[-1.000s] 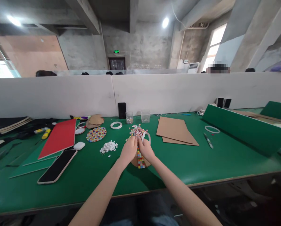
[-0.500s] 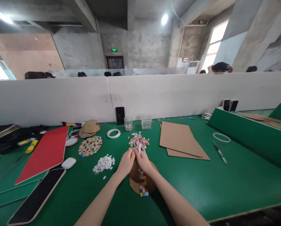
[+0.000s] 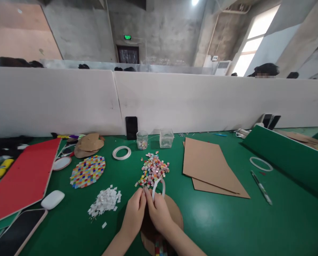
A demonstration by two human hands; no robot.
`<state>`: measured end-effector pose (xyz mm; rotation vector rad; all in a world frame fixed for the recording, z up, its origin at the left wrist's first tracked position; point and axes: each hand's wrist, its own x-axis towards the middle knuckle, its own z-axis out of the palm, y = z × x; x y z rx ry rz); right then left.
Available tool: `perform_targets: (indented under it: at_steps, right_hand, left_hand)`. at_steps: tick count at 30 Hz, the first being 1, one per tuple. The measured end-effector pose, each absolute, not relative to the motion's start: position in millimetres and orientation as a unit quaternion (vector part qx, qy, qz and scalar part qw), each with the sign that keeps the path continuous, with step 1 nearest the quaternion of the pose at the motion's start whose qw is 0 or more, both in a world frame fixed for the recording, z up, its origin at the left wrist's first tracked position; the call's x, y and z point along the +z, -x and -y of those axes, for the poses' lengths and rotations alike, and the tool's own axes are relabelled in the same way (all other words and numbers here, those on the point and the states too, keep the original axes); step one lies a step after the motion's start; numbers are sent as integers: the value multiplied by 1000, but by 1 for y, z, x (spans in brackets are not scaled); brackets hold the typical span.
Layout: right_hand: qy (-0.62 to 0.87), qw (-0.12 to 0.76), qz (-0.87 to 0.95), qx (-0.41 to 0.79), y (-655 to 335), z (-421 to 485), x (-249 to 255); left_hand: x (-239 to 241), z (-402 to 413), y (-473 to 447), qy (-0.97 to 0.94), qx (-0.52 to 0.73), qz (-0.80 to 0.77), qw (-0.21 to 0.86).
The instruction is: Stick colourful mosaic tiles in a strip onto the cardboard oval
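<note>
My left hand [image 3: 133,209] and my right hand [image 3: 159,211] meet at the fingertips, both closed in a pinch. A thin white ring like a roll of tape [image 3: 162,186] stands up from my right hand. Whatever small piece lies between the fingertips is hidden. Under my hands is a round brown cardboard disc [image 3: 176,209], and a strip of coloured mosaic tiles [image 3: 159,245] shows on its near part. Just beyond my fingers spreads a heap of small coloured tiles [image 3: 155,169].
White tiles [image 3: 105,201] lie in a pile at left, near a mosaic-covered disc [image 3: 88,170]. Another white tape roll [image 3: 122,153], a clear cup [image 3: 142,140] and a clear box [image 3: 166,138] stand behind. Cardboard sheets [image 3: 206,163] and a pen [image 3: 261,187] are at right.
The view has tilted down and come closer. Both hands stay together at the fingertips, and the white ring now shows more plainly beside my right hand.
</note>
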<state>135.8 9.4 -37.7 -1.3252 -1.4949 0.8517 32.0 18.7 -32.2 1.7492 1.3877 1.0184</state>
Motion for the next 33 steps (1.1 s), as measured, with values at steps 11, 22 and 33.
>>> perform_targets:
  at_steps: [11, 22, 33]
  right_hand:
    - [565, 472, 575, 357, -136, -1, -43]
    - [558, 507, 523, 398, -137, 0, -47]
    - [550, 526, 511, 400, -136, 0, -47]
  left_hand:
    - [-22, -14, -36, -652, 366, -506, 431]
    - [-23, -15, -35, -594, 370, -487, 523]
    - [-15, -12, -37, -562, 384, -480, 553]
